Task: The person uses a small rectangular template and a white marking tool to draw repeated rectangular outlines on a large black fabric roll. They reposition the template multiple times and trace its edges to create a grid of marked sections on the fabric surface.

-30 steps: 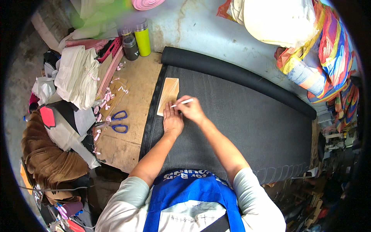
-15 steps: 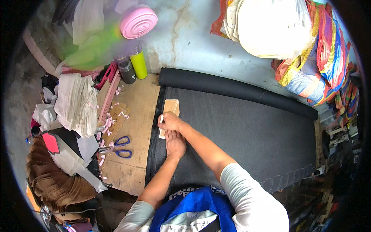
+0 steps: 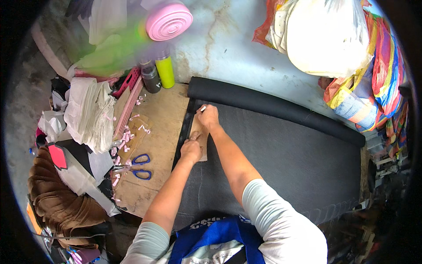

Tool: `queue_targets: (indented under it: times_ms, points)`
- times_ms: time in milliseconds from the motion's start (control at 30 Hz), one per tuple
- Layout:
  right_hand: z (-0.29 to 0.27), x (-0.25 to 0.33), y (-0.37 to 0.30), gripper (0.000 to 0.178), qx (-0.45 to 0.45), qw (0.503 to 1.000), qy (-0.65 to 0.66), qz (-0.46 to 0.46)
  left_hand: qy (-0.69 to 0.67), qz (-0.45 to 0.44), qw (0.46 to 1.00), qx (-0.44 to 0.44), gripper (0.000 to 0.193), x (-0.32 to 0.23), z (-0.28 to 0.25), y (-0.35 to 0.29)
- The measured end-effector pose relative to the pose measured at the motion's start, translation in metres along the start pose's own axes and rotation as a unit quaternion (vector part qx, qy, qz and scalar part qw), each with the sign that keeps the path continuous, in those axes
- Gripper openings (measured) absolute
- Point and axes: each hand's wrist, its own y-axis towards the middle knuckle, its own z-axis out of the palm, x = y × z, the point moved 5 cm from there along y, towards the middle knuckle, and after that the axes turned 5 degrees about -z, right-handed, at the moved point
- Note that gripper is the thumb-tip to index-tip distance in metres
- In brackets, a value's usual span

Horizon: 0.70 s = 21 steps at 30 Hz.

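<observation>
A roll of black fabric [image 3: 281,154] is spread over the board, and a narrow tan template [image 3: 202,152] lies on it near its left edge. My left hand [image 3: 192,148] presses on the template with its fingers stretched along it. At the template's far end, my right hand [image 3: 209,116] is closed around a short white marking stick [image 3: 203,108]; whether it is chalk or a pen I cannot tell. Part of the template is hidden under both hands. Left of the fabric lie blue-handled scissors [image 3: 141,166], apart from either hand.
Pink scraps [image 3: 125,140] litter the brown board [image 3: 160,125]. White cloth pieces [image 3: 90,112] and folded brown fabric [image 3: 57,189] are piled at left. A lime bottle [image 3: 165,72] and a dark bottle [image 3: 151,80] stand at the back. The rolled fabric end [image 3: 263,104] runs along the wall.
My right hand has moved from the template's near left side to its far end with the white stick. My left hand has shifted slightly, still on the template. The view has turned a little.
</observation>
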Motion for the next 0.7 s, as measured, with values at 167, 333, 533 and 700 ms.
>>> queue_targets:
  times_ms: [167,333,533,700]
  points:
    - [-0.029,-0.028,-0.009,0.011,-0.061,0.988,0.027,0.137,-0.038,0.009,0.999,0.013,0.057,0.005,-0.005,0.007]
    - [-0.034,-0.010,-0.027,0.009,-0.034,0.998,-0.043,-0.005,-0.077,0.062,0.995,0.019,0.058,0.019,-0.003,0.021]
    - [-0.043,0.022,-0.136,0.010,0.129,0.982,-0.085,-0.109,-0.121,0.082,0.989,0.015,0.053,0.027,-0.005,0.035]
    - [-0.037,0.046,-0.180,0.011,0.212,0.963,0.106,-0.131,-0.219,0.046,0.973,0.059,0.058,0.030,-0.004,0.039]
